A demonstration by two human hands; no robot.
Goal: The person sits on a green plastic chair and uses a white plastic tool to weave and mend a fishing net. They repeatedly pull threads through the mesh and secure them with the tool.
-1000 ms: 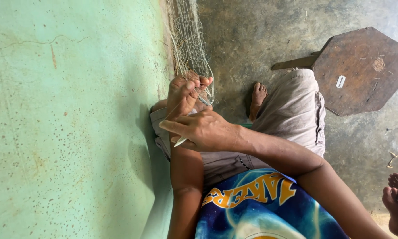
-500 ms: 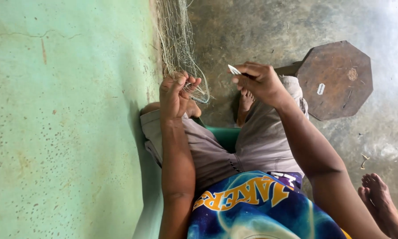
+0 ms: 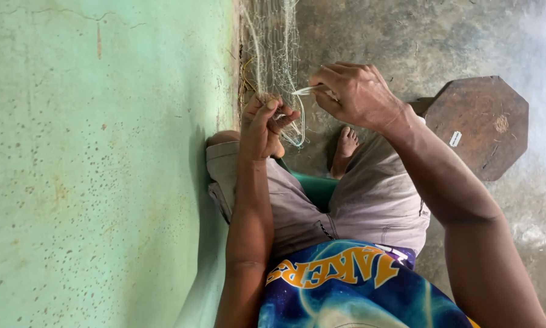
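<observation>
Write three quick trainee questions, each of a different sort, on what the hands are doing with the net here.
1. True or false: the left hand grips the fishing net.
2. What does the right hand pinch? A) a hammer B) a pale netting needle C) a cup
3. Fill in: the dark wooden board on the floor has an ____ outline.

Key: 1 true; 2 B; 3 eight-sided (octagonal).

Pale fishing net (image 3: pixel 271 54) and white netting needle (image 3: pixel 309 91)
The fine mesh hung beside the green wall (image 3: pixel 103 164); the slim needle lay level against it.
</observation>
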